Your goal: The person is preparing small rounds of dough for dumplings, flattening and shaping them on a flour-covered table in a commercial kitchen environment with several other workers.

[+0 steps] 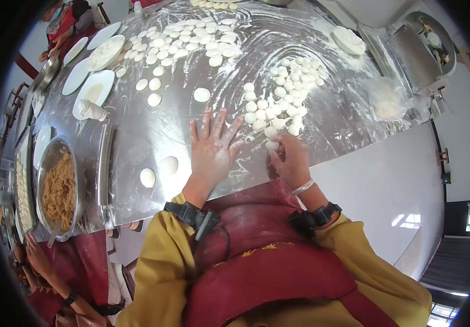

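My left hand (pixel 214 149), dusted with flour, lies palm down with fingers spread over the floured metal tabletop (pixel 137 143); whether a dough piece is under it is hidden. Between the thumb and fingers of my right hand (pixel 294 157) is a small dough ball (pixel 272 144), near the table's front edge. Just beyond that hand spreads a cluster of white dough balls (pixel 280 92). One flattened dough round (pixel 202 95) rests past my left fingertips. Two more dough rounds, the nearer one (pixel 148 178) among them, lie left of my left wrist.
Many flat dough rounds (pixel 186 39) cover the far side. White plates (pixel 96 92) and a steel bowl of brown filling (pixel 59 188) stand at left. A metal strip (pixel 105 165) lies beside the bowl. Co-workers' hands (pixel 38 255) show at lower left, and another person (pixel 69 26) at upper left.
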`<state>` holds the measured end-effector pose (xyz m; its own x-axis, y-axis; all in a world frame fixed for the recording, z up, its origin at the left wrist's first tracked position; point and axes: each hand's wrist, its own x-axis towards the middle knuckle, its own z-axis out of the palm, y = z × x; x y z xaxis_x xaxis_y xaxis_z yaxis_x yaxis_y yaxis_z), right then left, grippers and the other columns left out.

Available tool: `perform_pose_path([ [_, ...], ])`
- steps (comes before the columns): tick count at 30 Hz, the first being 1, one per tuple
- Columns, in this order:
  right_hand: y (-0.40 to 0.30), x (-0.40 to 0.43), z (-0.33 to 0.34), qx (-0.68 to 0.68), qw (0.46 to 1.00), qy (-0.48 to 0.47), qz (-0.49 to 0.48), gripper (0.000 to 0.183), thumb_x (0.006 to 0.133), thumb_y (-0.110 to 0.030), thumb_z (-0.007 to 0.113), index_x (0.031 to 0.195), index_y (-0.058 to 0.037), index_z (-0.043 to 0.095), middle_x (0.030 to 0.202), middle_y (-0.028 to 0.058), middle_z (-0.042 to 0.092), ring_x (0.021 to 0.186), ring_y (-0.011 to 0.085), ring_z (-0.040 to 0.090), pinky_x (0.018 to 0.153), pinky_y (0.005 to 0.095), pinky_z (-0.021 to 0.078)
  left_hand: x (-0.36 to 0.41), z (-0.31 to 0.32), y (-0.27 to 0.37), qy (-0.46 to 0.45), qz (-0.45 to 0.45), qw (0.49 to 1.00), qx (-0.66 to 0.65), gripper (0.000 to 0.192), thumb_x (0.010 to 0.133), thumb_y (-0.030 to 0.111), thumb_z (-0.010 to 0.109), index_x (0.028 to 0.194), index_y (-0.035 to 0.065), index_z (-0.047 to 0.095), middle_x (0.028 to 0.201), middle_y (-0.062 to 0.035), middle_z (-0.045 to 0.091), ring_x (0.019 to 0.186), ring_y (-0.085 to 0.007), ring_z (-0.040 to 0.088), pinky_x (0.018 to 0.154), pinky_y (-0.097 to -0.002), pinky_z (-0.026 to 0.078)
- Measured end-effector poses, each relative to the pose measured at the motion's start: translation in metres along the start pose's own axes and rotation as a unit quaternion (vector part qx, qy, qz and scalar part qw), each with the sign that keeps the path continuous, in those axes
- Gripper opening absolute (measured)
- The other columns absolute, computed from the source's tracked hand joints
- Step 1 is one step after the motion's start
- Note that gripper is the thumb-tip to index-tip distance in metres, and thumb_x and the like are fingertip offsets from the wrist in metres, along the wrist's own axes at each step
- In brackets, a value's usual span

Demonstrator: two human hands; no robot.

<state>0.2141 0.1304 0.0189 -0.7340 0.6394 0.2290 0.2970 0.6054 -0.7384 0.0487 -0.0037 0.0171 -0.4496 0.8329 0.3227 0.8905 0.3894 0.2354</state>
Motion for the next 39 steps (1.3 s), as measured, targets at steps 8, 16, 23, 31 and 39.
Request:
perform_pose_path([
  [8, -0.054, 0.001, 0.065, 0.012, 0.985, -0.093, -0.144, 0.029, 0.081, -0.014, 0.068, 0.108, -0.0053, 0.060, 0.101, 0.0154, 0.061, 0.092, 0.0332, 0.059, 0.081, 0.0410, 0.0484, -0.016, -0.012, -0.055, -0.016, -0.080, 0.994, 0.070, 0.050, 0.095, 0.041, 0.050, 0.144, 0.0322, 0.043, 0.151, -0.0103, 0.039, 0.140, -0.0375, 0.030, 0.112, -0.0607, 0.018],
  [16, -0.033, 0.016, 0.037, 0.009, 0.985, -0.016, -0.171, 0.035, 0.078, -0.008, 0.066, 0.112, -0.0064, 0.059, 0.105, 0.0169, 0.059, 0.102, 0.0354, 0.054, 0.089, 0.0430, 0.0450, 0.010, -0.052, -0.026, 0.089, -0.078, 0.993, -0.014, 0.056, 0.092, 0.036, 0.057, 0.145, 0.0329, 0.041, 0.153, -0.0109, 0.034, 0.144, -0.0365, 0.023, 0.112, -0.0622, 0.016],
  [23, 0.003, 0.020, 0.008, -0.129, 0.985, 0.049, -0.103, 0.033, 0.077, -0.007, 0.065, 0.110, -0.0046, 0.059, 0.106, 0.0175, 0.059, 0.100, 0.0363, 0.054, 0.088, 0.0434, 0.0457, 0.003, 0.004, -0.008, 0.015, -0.003, 0.999, 0.029, 0.056, 0.092, 0.042, 0.056, 0.145, 0.0321, 0.042, 0.153, -0.0093, 0.034, 0.142, -0.0369, 0.028, 0.113, -0.0609, 0.016],
  [31, -0.031, 0.008, 0.022, 0.016, 0.996, -0.060, -0.062, 0.028, 0.081, -0.014, 0.067, 0.106, -0.0034, 0.059, 0.098, 0.0169, 0.059, 0.090, 0.0366, 0.058, 0.080, 0.0444, 0.0471, -0.010, -0.004, -0.032, -0.009, -0.069, 0.997, 0.036, 0.052, 0.092, 0.043, 0.054, 0.143, 0.0309, 0.045, 0.149, -0.0090, 0.041, 0.140, -0.0366, 0.030, 0.112, -0.0612, 0.019],
  [39, -0.057, 0.009, 0.062, 0.009, 0.980, -0.103, -0.169, 0.030, 0.077, -0.017, 0.072, 0.102, -0.0054, 0.059, 0.094, 0.0136, 0.056, 0.093, 0.0351, 0.056, 0.081, 0.0439, 0.0453, -0.015, -0.009, -0.056, 0.000, -0.104, 0.993, 0.054, 0.049, 0.094, 0.042, 0.052, 0.141, 0.0269, 0.049, 0.149, -0.0085, 0.040, 0.140, -0.0353, 0.030, 0.112, -0.0591, 0.019],
])
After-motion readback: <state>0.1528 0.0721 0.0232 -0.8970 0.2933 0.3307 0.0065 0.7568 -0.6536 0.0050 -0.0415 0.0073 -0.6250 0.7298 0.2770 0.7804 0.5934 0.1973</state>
